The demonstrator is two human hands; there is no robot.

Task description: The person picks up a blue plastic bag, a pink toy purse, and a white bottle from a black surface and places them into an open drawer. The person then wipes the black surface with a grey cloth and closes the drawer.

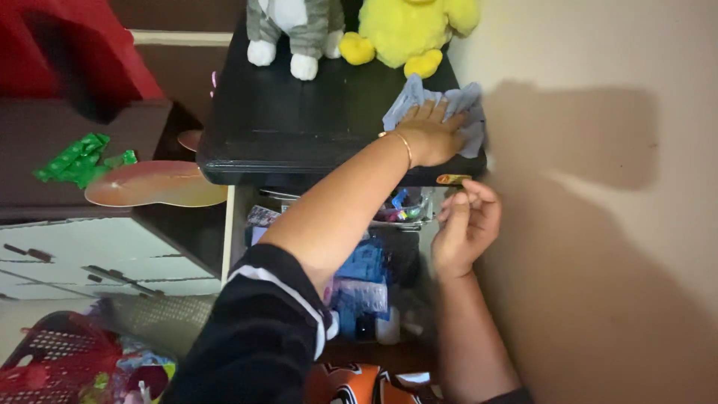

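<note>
Head view looks down on a black shelf top (284, 112) set against a beige wall (598, 224). The left hand (434, 135) lies flat, fingers spread, pressing a blue-grey cloth (467, 105) onto the shelf top's front corner next to the wall; it pinches nothing, the palm simply bears down on the cloth. A thin gold bangle (404, 146) sits at that wrist. The right hand (465, 224) is just below the shelf top's front edge, close to the wall, fingers loosely curled and holding nothing; whether it touches the edge I cannot tell. At the back of the shelf top stand a grey-and-white cat toy (295, 30) and a yellow plush (411, 30), well apart from the cloth. Under the shelf top, blue packets (363, 269) crowd a compartment. Left of the shelf top lies a green wrapper (78, 158).
</note>
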